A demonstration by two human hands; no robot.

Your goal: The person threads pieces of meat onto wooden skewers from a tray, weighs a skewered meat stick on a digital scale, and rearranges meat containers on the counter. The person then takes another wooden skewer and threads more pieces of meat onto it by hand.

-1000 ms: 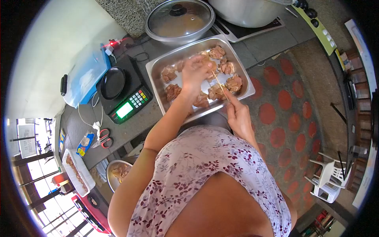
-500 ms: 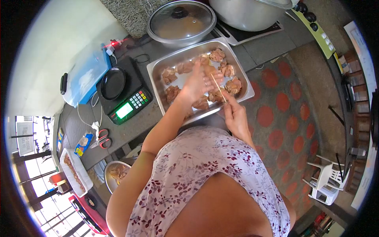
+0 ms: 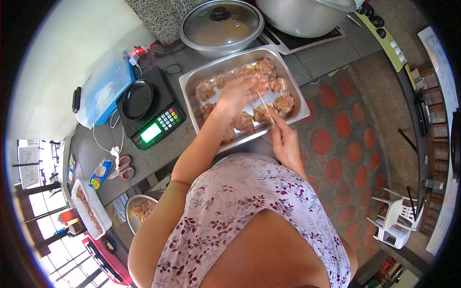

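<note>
My right hand (image 3: 285,140) is closed on a thin wooden skewer (image 3: 264,106) near its lower end, at the front right rim of a steel tray (image 3: 192,77). The skewer points up and to the left over the tray, toward my left hand. My left hand (image 3: 236,97) is over the middle of the tray with its fingers stretched and apart. Its fingertips are at a piece of raw meat (image 3: 258,85), partly covered by them; whether they grip it is unclear. Around them lie several folded meat pieces, one (image 3: 284,103) at the right and another (image 3: 205,90) at the left.
Behind the tray stand a lidded pan (image 3: 222,36) and a large pot (image 3: 302,19) on a cooktop. To the left are a digital scale (image 3: 151,132) with a black dish, and scissors (image 3: 126,168). A metal bowl of meat (image 3: 141,211) and a white container (image 3: 89,206) are lower left.
My left hand has drawn slightly to the left, its fingers now more bent and less blurred. My right hand keeps the skewer in nearly the same place.
</note>
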